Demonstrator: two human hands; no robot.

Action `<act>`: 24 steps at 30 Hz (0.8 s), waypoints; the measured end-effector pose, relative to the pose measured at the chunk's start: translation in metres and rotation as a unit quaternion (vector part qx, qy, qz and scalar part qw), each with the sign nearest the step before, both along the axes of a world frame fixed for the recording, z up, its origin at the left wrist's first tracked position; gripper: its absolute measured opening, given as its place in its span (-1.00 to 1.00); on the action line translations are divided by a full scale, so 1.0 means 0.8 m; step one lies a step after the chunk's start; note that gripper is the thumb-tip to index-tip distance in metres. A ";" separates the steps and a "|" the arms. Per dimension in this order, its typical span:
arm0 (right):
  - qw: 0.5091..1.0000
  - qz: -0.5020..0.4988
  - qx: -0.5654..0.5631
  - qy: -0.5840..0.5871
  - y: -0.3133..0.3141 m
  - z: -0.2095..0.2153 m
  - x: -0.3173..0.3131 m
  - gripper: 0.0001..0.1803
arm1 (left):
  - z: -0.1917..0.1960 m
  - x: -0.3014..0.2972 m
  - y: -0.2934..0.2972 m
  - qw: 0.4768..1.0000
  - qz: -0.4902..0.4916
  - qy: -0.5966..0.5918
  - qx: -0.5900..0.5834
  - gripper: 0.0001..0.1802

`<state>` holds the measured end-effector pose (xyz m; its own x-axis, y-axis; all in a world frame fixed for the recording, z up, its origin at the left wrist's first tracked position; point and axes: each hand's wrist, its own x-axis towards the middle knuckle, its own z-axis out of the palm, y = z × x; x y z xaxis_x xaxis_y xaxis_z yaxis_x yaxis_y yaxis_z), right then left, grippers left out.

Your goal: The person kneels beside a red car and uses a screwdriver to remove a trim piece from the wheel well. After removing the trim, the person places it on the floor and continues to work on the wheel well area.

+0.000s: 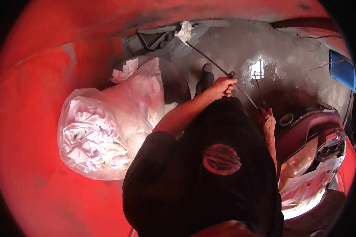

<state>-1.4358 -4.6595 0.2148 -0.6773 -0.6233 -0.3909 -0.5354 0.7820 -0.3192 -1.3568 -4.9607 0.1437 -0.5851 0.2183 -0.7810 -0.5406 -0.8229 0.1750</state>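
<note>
A long thin metal rod (209,59) runs slantwise in front of me. My left hand (224,87) is closed around it near its middle, beside a short dark knob (231,74) on the rod. The far end meets a crumpled white wad (184,32); whether it is fixed there I cannot tell. My right hand (268,117) is closed by the rod's near end. A thinner rod with a hooked tip (258,83) rises from that hand. The fingers are partly in shadow, so how both rods sit in them is unclear.
At my left, a clear plastic bag (146,94) bulges with crumpled white cloths (91,134) against a red panel (23,158). To the right stands a dark red bumper-like part (308,130) with papers (312,185). A blue flat object (343,71) lies on the grey floor (233,43), near a wet patch.
</note>
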 end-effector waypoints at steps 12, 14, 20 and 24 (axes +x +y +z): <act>0.989 0.048 -0.072 -0.123 -0.029 -0.080 -0.130 -0.66 | 0.006 -0.024 -0.036 0.996 0.091 -0.003 -0.003 -0.76; 0.962 -0.002 -0.162 -0.221 -0.055 -0.081 -0.156 -0.67 | 0.017 -0.035 -0.042 0.991 0.117 -0.017 -0.063 -0.77; 0.954 0.274 -0.094 -0.075 -0.112 -0.079 -0.231 -0.73 | 0.045 -0.039 -0.062 0.981 0.170 0.016 -0.094 -0.73; 0.938 0.325 -0.094 -0.073 -0.183 -0.045 -0.238 -0.76 | 0.055 -0.036 -0.083 0.973 0.178 0.041 -0.143 -0.74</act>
<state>-1.6263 -4.8060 0.1789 -0.0779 -0.9535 -0.2912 -0.8199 0.2274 -0.5253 -1.3859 -5.0268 0.1879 -0.6464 -0.2286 -0.7279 -0.2058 -0.8665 0.4548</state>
